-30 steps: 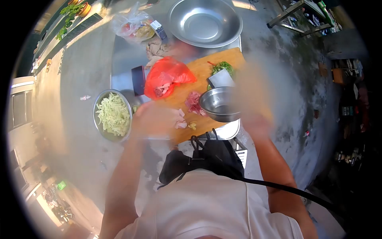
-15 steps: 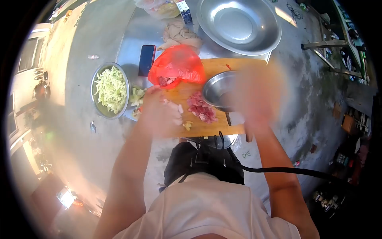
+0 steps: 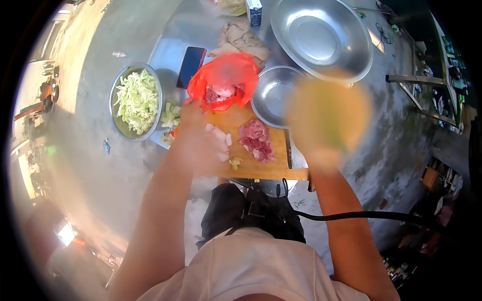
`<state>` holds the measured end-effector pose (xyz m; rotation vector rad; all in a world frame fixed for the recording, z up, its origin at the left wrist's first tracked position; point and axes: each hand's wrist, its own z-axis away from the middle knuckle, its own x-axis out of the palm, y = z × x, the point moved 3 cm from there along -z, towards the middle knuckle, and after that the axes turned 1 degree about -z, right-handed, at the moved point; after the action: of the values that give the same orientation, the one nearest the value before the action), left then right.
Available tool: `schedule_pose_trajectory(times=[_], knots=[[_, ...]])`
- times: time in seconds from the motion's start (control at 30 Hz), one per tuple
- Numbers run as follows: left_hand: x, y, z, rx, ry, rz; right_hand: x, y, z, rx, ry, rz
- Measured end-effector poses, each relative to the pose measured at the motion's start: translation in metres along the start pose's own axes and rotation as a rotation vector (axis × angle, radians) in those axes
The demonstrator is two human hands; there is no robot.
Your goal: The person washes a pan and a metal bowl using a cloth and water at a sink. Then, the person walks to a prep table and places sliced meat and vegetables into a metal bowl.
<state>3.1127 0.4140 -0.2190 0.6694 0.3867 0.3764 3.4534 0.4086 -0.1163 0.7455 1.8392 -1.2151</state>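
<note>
My left hand [image 3: 196, 138], blurred, is at the left edge of the wooden cutting board [image 3: 226, 169], its fingertips close to a red plastic bag [image 3: 221, 67]. The bag gapes toward me with pieces of raw meat [image 3: 223, 93] inside. Whether the fingers grip its rim is unclear. Pale fatty slices [image 3: 219, 140] lie beside this hand, and sliced red meat [image 3: 257, 140] is piled mid-board. My right hand [image 3: 326, 120], a smeared yellowish shape, hovers over the board's right side near a small metal bowl [image 3: 277, 95]; its fingers cannot be made out.
A bowl of shredded cabbage [image 3: 136, 105] stands left. Behind the board are a phone [image 3: 191, 66], a crumpled cloth [image 3: 241, 40], a small box [image 3: 254, 12] and a large metal basin [image 3: 321, 37]. Ginger-like bits [image 3: 235, 162] lie near the front edge. A black cable [image 3: 361, 214] crosses right.
The small bowl, earlier partly behind my right hand, now sits farther back and shows more fully. The red bag's mouth is wider, with more meat visible. The view has shifted slightly.
</note>
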Motion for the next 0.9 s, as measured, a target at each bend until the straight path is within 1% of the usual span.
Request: schedule_pose_trajectory(times=[0.07, 0.1, 0.17, 0.2, 0.23, 0.3, 0.37, 0.4, 0.47, 0.5, 0.53, 0.57, 0.6, 0.63, 0.67, 0.73, 0.77, 0.83, 0.87, 0.9], knots=[[-0.008, 0.026, 0.032, 0.118, -0.047, 0.281, 0.008, 0.003, 0.004, 0.059, -0.130, 0.042], [-0.008, 0.031, 0.033, 0.119, -0.046, 0.280, 0.010, 0.010, 0.004, 0.059, -0.130, 0.041], [-0.020, 0.038, 0.040, 0.223, -0.063, 0.293, 0.011, 0.007, 0.007, 0.050, -0.262, 0.022], [-0.019, 0.041, 0.040, 0.224, -0.062, 0.292, 0.012, 0.011, 0.007, 0.050, -0.262, 0.022], [-0.024, 0.042, 0.044, 0.203, -0.084, 0.341, 0.006, 0.006, 0.005, 0.074, -0.306, -0.007], [-0.025, 0.043, 0.042, 0.185, -0.108, 0.391, -0.017, -0.016, -0.012, 0.097, -0.348, -0.032], [-0.026, 0.040, 0.041, 0.185, -0.047, 0.323, -0.056, -0.070, -0.046, 0.185, -0.381, 0.058], [-0.023, 0.039, 0.044, 0.185, -0.044, 0.333, -0.048, -0.081, -0.051, 0.176, -0.383, 0.062], [-0.008, 0.042, 0.050, 0.231, -0.006, 0.366, -0.031, -0.094, -0.072, 0.136, -0.237, -0.130], [-0.003, 0.040, 0.054, 0.235, 0.006, 0.370, -0.005, -0.095, -0.079, 0.157, -0.158, -0.135], [0.006, 0.045, 0.058, 0.342, 0.053, 0.180, 0.021, -0.088, -0.089, 0.189, -0.076, -0.133], [0.009, 0.051, 0.060, 0.446, 0.105, -0.010, 0.037, -0.085, -0.099, 0.184, -0.078, -0.136], [0.005, 0.053, 0.060, 0.446, 0.118, -0.004, 0.056, -0.082, -0.106, 0.227, -0.245, -0.022], [0.007, 0.062, 0.059, 0.510, 0.124, -0.210, 0.069, -0.075, -0.115, 0.281, -0.407, 0.098], [0.007, 0.069, 0.061, 0.567, 0.133, -0.418, 0.073, -0.071, -0.125, 0.278, -0.412, 0.096], [-0.002, 0.084, 0.058, 0.555, 0.159, -0.409, 0.074, -0.060, -0.139, 0.313, -0.454, 0.024], [-0.008, 0.085, 0.055, 0.540, 0.186, -0.397, 0.063, -0.059, -0.141, 0.315, -0.459, 0.025], [-0.022, 0.084, 0.049, 0.545, 0.170, -0.400, 0.036, -0.057, -0.152, 0.298, -0.329, -0.177], [-0.029, 0.085, 0.048, 0.564, 0.156, -0.402, 0.029, -0.050, -0.151, 0.291, -0.333, -0.174], [-0.041, 0.087, 0.051, 0.565, 0.168, -0.390, 0.019, -0.045, -0.151, 0.314, -0.352, -0.264]])
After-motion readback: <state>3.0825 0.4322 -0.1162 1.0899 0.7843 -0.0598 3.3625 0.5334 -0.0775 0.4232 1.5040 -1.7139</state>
